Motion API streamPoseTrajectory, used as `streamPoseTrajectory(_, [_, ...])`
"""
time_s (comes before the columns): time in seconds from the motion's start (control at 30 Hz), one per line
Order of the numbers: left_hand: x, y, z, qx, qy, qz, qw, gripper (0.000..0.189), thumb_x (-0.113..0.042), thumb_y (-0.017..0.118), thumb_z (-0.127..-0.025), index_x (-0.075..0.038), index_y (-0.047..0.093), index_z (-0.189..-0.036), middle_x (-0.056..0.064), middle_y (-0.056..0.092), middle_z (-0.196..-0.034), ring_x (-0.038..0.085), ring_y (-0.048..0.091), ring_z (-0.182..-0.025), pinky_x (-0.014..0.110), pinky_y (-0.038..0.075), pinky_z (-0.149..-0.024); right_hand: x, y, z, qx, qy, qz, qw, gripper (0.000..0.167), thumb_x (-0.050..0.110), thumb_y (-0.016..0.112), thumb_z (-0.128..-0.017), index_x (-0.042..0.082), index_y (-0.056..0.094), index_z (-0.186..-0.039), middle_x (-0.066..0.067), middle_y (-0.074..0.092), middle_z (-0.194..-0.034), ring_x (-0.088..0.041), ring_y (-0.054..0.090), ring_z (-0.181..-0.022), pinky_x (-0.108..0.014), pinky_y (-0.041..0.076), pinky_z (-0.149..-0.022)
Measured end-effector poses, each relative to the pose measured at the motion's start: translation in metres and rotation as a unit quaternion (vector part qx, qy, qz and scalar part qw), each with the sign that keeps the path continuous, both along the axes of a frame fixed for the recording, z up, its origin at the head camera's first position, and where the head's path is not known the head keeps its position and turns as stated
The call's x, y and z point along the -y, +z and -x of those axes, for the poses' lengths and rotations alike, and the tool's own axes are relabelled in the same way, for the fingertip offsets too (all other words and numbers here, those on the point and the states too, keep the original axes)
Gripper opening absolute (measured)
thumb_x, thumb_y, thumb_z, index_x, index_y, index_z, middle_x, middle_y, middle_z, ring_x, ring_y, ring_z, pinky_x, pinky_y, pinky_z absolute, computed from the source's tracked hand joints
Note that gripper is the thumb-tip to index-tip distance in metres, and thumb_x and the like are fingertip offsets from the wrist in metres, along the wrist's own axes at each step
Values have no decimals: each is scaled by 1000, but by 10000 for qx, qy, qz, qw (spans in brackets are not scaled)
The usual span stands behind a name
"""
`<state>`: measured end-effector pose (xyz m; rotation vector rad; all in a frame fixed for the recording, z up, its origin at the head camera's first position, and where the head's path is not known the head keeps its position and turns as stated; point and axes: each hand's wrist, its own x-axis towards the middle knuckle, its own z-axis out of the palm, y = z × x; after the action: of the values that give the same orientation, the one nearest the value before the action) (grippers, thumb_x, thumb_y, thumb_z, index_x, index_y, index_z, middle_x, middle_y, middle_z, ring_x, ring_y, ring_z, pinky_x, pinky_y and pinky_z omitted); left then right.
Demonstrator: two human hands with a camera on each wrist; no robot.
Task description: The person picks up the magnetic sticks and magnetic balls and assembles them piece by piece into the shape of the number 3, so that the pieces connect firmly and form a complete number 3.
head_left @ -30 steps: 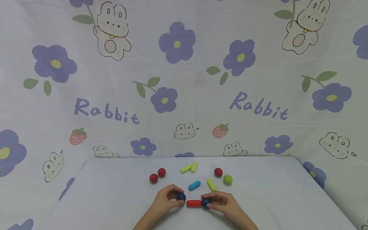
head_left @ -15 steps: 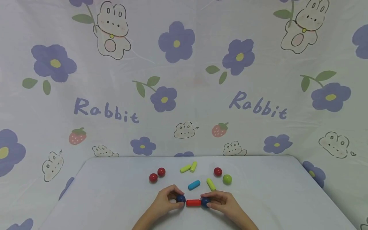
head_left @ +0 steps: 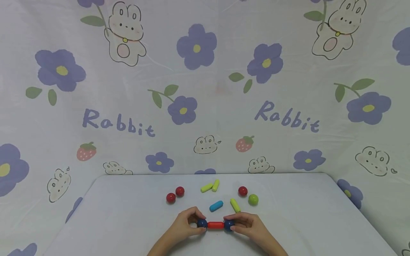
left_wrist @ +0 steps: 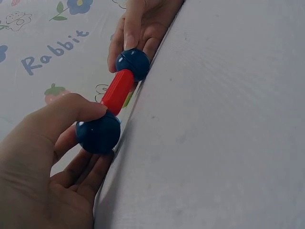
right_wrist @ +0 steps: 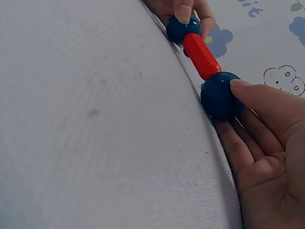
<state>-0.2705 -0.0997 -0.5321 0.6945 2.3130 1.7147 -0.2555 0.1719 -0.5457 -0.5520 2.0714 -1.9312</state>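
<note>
Low over the front middle of the table, a red rod (head_left: 215, 225) spans the space between two dark blue balls. My left hand (head_left: 189, 223) pinches the left blue ball (head_left: 202, 223) between thumb and fingers. The right blue ball (head_left: 229, 225) is held the same way by my right hand (head_left: 251, 226). Both wrist views show the red rod (left_wrist: 117, 91) end to end with the balls, all in one straight line. Just beyond the hands lie a blue rod (head_left: 216, 206) and a yellow-green rod (head_left: 235, 205).
Farther back on the white table (head_left: 121, 209) are two red balls (head_left: 171, 198) at left and two yellow-green rods (head_left: 206, 187) in the middle. A third red ball (head_left: 242, 191) and a green ball (head_left: 253, 199) sit at right. A patterned cloth (head_left: 221, 142) hangs behind.
My left hand has brought its blue ball down and right against the red rod's left end, closing the small gap. My right hand has stayed nearly still with its ball.
</note>
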Motion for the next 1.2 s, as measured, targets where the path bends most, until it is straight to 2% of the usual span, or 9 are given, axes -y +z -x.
streamPoseTrajectory(0.13, [0,14,-8,-40,-67,48,10000,27,-5,74,-71,-7,57,-93,4,59,-94,19,57,-85,27,46,-79,3,13,-6,86,39,-3,10000,36,9,65,-82,2,57,-116,-14,56,-116,-23,51,-108,-26,41,-87])
streamPoseTrajectory(0.23, [1,18,-11,-126,-126,94,9998,27,-5,73,-72,-6,56,-93,5,58,-95,19,57,-86,28,45,-80,4,21,-10,73,85,15,9999,36,8,64,-82,0,56,-116,-16,55,-116,-24,51,-109,-26,40,-87])
streamPoseTrajectory(0.33, [1,14,-8,-166,-155,106,9997,28,-5,73,-72,-7,55,-94,4,58,-95,19,56,-86,28,45,-80,4,20,-9,62,99,12,9999,36,7,64,-82,-1,56,-116,-17,55,-117,-24,51,-109,-26,40,-87])
streamPoseTrajectory(0.5, [1,-5,2,-71,-84,278,9996,31,-8,74,-72,-13,55,-95,-1,57,-96,15,56,-87,25,44,-80,2,8,-2,79,94,-13,9999,37,8,64,-82,0,55,-118,-14,55,-118,-22,50,-109,-26,40,-87])
streamPoseTrajectory(0.6, [1,-11,7,16,-29,454,9990,33,-15,75,-71,-17,55,-97,-5,56,-96,12,54,-88,24,44,-81,2,3,0,54,50,-31,10000,38,10,65,-82,2,56,-118,-12,55,-118,-21,50,-110,-26,40,-88])
streamPoseTrajectory(0.87, [0,-12,10,-179,65,556,9983,45,-37,74,-71,-22,56,-109,-7,59,-97,12,53,-90,25,44,-81,4,6,-1,73,25,-24,10000,37,9,65,-82,1,56,-117,-13,56,-117,-22,51,-109,-26,40,-87])
streamPoseTrajectory(0.97, [-1,-12,11,-384,46,473,9981,46,-37,73,-72,-23,56,-113,-7,60,-99,10,54,-90,24,44,-81,5,16,-5,103,48,-27,9999,37,7,64,-82,-1,55,-117,-16,55,-117,-24,50,-110,-26,40,-87])
streamPoseTrajectory(1.0, [-2,-8,9,-436,1,404,9982,45,-33,72,-74,-22,56,-114,-5,60,-100,12,55,-91,25,44,-81,6,20,-7,110,57,-33,9999,37,6,64,-82,-2,55,-117,-16,55,-117,-24,50,-110,-26,40,-87])
streamPoseTrajectory(1.2, [-11,-1,7,-902,-309,107,9954,42,-24,71,-76,-17,57,-115,1,61,-104,16,56,-95,29,45,-82,5,10,-2,71,-23,-28,10000,36,10,66,-81,2,57,-115,-13,57,-116,-23,51,-109,-26,40,-87])
